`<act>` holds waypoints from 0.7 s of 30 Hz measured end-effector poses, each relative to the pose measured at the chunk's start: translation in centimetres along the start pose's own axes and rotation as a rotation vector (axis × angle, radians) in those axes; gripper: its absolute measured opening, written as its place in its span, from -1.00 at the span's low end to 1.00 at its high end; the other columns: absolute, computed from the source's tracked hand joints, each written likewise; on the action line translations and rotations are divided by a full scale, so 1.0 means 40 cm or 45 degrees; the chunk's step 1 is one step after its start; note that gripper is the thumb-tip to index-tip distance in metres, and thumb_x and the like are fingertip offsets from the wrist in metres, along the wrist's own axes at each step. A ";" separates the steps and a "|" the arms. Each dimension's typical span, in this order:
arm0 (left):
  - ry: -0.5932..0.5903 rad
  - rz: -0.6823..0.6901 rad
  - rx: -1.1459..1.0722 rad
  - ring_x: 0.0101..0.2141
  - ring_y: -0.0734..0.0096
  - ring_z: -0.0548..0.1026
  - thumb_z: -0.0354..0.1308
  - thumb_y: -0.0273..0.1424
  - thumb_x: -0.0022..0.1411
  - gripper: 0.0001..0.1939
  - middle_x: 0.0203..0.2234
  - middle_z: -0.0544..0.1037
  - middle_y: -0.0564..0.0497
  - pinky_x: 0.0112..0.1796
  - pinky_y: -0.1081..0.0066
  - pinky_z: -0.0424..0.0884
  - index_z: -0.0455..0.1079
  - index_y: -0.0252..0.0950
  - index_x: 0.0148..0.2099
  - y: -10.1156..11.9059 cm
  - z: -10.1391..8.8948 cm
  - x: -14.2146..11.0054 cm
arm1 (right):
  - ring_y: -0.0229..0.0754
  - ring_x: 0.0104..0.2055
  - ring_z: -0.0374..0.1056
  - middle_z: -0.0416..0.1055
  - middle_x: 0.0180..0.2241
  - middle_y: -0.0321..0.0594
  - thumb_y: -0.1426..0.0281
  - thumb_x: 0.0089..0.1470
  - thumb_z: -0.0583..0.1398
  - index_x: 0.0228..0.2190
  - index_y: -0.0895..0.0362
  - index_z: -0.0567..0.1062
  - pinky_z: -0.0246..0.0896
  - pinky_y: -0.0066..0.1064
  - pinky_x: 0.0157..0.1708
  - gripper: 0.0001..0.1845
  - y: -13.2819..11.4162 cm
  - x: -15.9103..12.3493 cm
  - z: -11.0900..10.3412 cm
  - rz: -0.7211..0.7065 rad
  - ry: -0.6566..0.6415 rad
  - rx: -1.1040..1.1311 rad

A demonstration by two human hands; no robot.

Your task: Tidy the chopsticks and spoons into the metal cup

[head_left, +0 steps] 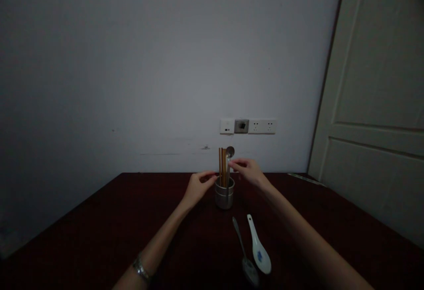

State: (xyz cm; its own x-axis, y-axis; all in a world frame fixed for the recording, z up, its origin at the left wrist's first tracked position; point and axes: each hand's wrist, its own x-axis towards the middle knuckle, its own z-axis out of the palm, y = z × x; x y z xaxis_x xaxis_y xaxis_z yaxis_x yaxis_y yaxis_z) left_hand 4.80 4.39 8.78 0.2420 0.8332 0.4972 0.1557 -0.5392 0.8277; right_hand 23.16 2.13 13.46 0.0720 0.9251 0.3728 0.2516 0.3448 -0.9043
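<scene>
Cup: the metal cup stands upright on the dark red bench, toward the far edge, with a bundle of chopsticks upright in it.
Upright spoon: the upright spoon has its bowl on top, just right of the chopsticks; its handle runs down to the cup's mouth, but how deep the end sits is unclear.
Right hand: the right hand has its fingers pinched on the upright spoon just below the bowl.
Left hand: the left hand is at the cup's left rim, a gap showing between thumb and forefinger; whether the tips grip cannot be told.
Lying spoons: a white spoon and, left of it, a dark metal spoon lie on the near side.
Tipping risk: a sideways pull on the tall handle could tilt the cup if the left fingers give no support.
Snag risk: the chopsticks, crowded against the spoon, could shift with it.
Room: open bench lies left of the cup; the far wall limits reach, and the lying spoons narrow the near path.
</scene>
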 end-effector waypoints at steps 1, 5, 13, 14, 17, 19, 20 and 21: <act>0.027 -0.025 -0.006 -0.27 0.25 0.48 0.17 -0.29 0.01 -0.65 -0.29 0.54 -0.16 -0.21 0.31 0.36 0.44 -0.43 -0.18 -0.017 -0.003 0.013 | -0.33 -0.58 0.24 0.37 -0.60 -0.27 0.24 -0.21 0.22 -0.49 0.22 0.50 0.08 -0.55 -0.67 -0.72 -0.018 0.020 -0.008 0.012 0.016 -0.008; 0.026 -0.057 0.033 -0.12 0.14 0.41 0.27 -0.26 -0.11 -0.43 -0.11 0.44 -0.24 -0.13 0.24 0.30 0.34 -0.42 -0.03 -0.096 0.008 0.049 | -0.35 -0.56 0.25 0.39 -0.56 -0.25 0.35 -0.16 0.20 -0.50 0.23 0.49 0.06 -0.61 -0.70 -0.82 -0.077 0.095 -0.021 0.008 0.124 -0.072; -0.095 -0.210 -0.274 0.08 0.00 0.18 0.39 -0.32 -0.30 -0.12 0.07 0.23 -0.30 0.07 0.10 0.04 0.16 -0.35 0.12 -0.210 0.081 0.069 | -0.37 -0.60 0.22 0.37 -0.58 -0.27 0.40 -0.11 0.16 -0.51 0.25 0.48 0.03 -0.63 -0.75 -0.85 -0.028 0.172 0.029 0.108 0.227 -0.176; -0.112 -0.226 -0.321 0.07 0.00 0.20 0.39 -0.34 -0.29 -0.12 0.07 0.24 -0.30 0.06 0.10 0.05 0.16 -0.33 0.12 -0.215 0.088 0.068 | -0.37 -0.61 0.22 0.38 -0.58 -0.26 0.39 -0.10 0.15 -0.50 0.25 0.49 0.04 -0.63 -0.75 -0.84 -0.008 0.176 0.036 0.128 0.222 -0.197; -0.153 -0.224 -0.394 0.05 0.01 0.24 0.39 -0.37 -0.29 -0.16 0.03 0.30 -0.28 0.06 0.08 0.06 0.19 -0.31 0.10 -0.217 0.099 0.064 | -0.40 -0.66 0.18 0.39 -0.60 -0.27 0.38 -0.07 0.13 -0.49 0.25 0.50 0.07 -0.60 -0.72 -0.80 0.052 0.184 0.054 0.164 0.206 -0.289; -0.183 -0.205 -0.419 0.03 0.03 0.27 0.39 -0.37 -0.27 -0.20 0.00 0.33 -0.26 0.05 0.07 0.08 0.21 -0.32 0.08 -0.215 0.103 0.059 | -0.39 -0.67 0.20 0.40 -0.62 -0.26 0.40 -0.08 0.13 -0.51 0.27 0.51 0.09 -0.59 -0.69 -0.80 0.087 0.186 0.064 0.164 0.203 -0.338; -0.195 -0.199 -0.428 0.02 0.04 0.28 0.38 -0.36 -0.26 -0.22 -0.01 0.34 -0.26 0.05 0.08 0.09 0.21 -0.32 0.07 -0.215 0.105 0.057 | -0.37 -0.64 0.23 0.41 -0.62 -0.26 0.41 -0.09 0.14 -0.51 0.27 0.52 0.10 -0.59 -0.66 -0.81 0.101 0.186 0.069 0.158 0.202 -0.354; -0.201 -0.197 -0.432 0.01 0.05 0.29 0.38 -0.35 -0.25 -0.23 -0.01 0.35 -0.25 0.04 0.09 0.10 0.21 -0.32 0.07 -0.216 0.107 0.056 | -0.35 -0.61 0.26 0.43 -0.61 -0.24 0.41 -0.10 0.15 -0.52 0.27 0.52 0.12 -0.58 -0.63 -0.82 0.114 0.186 0.074 0.152 0.200 -0.367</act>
State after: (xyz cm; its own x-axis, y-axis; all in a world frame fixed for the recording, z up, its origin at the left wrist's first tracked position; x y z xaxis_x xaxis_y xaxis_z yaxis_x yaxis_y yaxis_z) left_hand 8.10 10.38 1.61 0.3887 0.8580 0.3359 -0.1167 -0.3158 0.9416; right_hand 21.98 11.05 11.49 0.2597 0.9126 0.3159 0.4933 0.1559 -0.8558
